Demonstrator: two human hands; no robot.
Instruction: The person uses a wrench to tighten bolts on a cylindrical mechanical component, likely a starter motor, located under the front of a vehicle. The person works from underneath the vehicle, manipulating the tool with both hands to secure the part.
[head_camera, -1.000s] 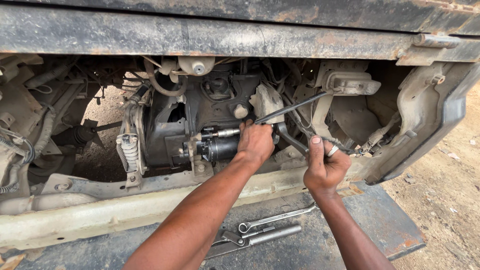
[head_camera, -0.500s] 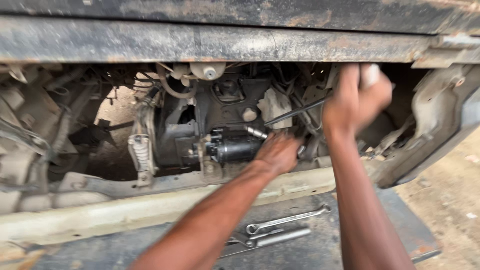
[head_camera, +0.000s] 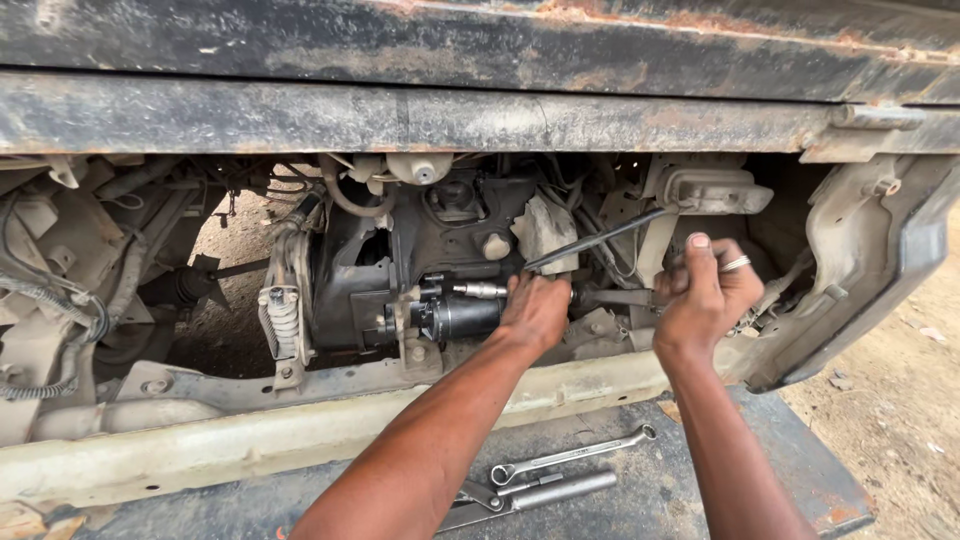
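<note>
A dark cylindrical starter motor sits low in the open engine bay of a vehicle. My left hand is closed at its right end, over the head of a tool that I cannot see clearly. My right hand, with a ring on one finger, grips the dark handle of a wrench that runs left toward my left hand. A thin black rod slants up just above both hands.
A combination wrench and a grey-handled tool lie on a dark metal plate below my arms. A pale cross beam runs under the engine. A rusty body edge hangs overhead, with hoses and wires on the left and sandy ground on the right.
My right hand swung up high with the handle half a second ago and has come back down to mid height. My left hand stayed at the starter motor.
</note>
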